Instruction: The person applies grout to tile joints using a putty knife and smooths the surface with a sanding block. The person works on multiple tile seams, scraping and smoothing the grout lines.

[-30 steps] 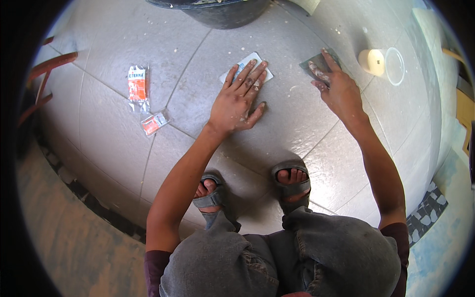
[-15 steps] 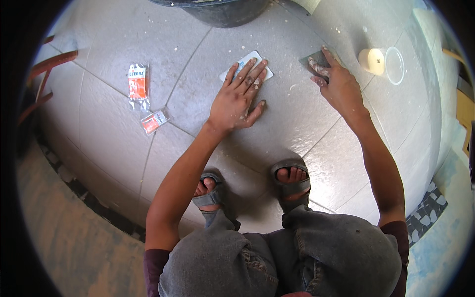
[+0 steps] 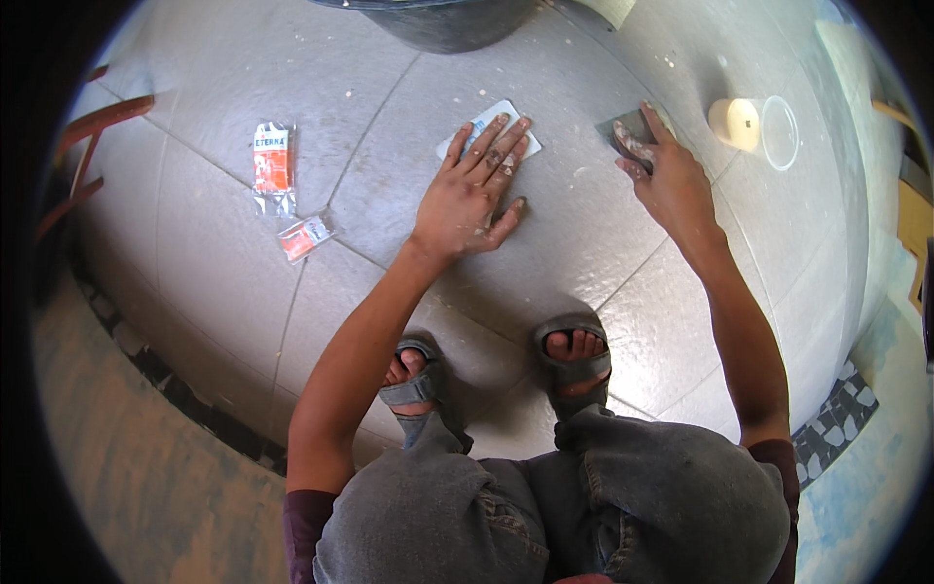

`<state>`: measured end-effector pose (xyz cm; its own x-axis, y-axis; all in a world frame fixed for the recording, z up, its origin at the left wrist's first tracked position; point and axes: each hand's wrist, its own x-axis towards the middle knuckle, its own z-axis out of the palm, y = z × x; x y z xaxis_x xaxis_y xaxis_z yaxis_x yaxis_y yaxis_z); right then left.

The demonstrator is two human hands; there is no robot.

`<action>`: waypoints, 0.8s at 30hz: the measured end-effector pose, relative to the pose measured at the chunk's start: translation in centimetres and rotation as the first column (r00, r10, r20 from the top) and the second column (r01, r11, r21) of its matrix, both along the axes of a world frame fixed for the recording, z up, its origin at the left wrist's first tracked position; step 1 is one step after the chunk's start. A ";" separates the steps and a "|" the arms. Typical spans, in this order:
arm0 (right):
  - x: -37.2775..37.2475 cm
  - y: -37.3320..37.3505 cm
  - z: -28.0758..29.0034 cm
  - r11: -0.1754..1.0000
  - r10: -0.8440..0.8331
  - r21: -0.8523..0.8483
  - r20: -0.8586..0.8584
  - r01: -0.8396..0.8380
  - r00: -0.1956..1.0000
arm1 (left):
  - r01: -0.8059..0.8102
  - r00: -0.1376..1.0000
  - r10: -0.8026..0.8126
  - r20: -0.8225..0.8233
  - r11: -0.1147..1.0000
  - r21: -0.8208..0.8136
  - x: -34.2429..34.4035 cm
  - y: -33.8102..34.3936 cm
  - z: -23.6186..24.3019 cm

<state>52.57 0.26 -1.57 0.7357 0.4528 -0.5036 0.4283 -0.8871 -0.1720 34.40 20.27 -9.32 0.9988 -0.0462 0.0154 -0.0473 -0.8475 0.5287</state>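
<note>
My left hand [image 3: 469, 201] lies palm down, fingers stretched out over a small white sheet [image 3: 507, 110] with blue print on the tiled floor. Pale smears mark its fingers. At the right, my right hand [image 3: 678, 185] grips a thin dark grey square piece [image 3: 633, 127] by its near side, index finger laid along the right edge and the other visible fingers bent. Whether that piece is a scraper blade or an abrasive sheet I cannot tell.
A pale round tub [image 3: 732, 123] lies beside a clear plastic lid or cup [image 3: 779, 132] at the right. Two orange-and-clear packets, a longer one [image 3: 273, 167] and a smaller one [image 3: 304, 237], lie at the left. A dark bucket [image 3: 448, 27] stands at the far edge, a reddish-brown frame [image 3: 109, 119] at far left.
My right hand and the dark square piece have shifted slightly to the right and nearer to me. My left hand stays on the white sheet.
</note>
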 end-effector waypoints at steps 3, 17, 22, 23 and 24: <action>0.3 0.5 0.1 1.000 0.014 0.004 0.004 -0.014 1.000 | 0.001 1.000 -0.001 -0.008 1.000 0.016 -0.3 0.1 -0.1; 0.7 -0.8 -1.3 0.993 0.094 0.056 0.138 -0.103 0.986 | 0.006 1.000 -0.005 -0.015 0.999 0.036 -0.1 0.3 0.3; 3.0 -0.4 -2.1 0.990 -0.100 0.112 0.123 0.086 0.987 | 0.010 1.000 -0.009 -0.011 0.999 0.039 -0.2 0.1 0.1; 3.0 0.0 -1.8 0.992 -0.101 0.085 0.111 0.091 0.989 | 0.008 1.000 -0.008 -0.005 0.999 0.040 0.0 0.3 0.0; 2.8 0.3 -1.5 0.994 -0.102 0.059 0.099 0.096 0.990 | 0.007 1.000 -0.007 -0.008 0.999 0.040 0.0 0.3 0.0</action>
<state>55.35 0.53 -3.03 0.8245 0.3993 -0.4009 0.3564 -0.9168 -0.1803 34.37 20.54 -9.31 0.9986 -0.0534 0.0053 -0.0490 -0.8674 0.4952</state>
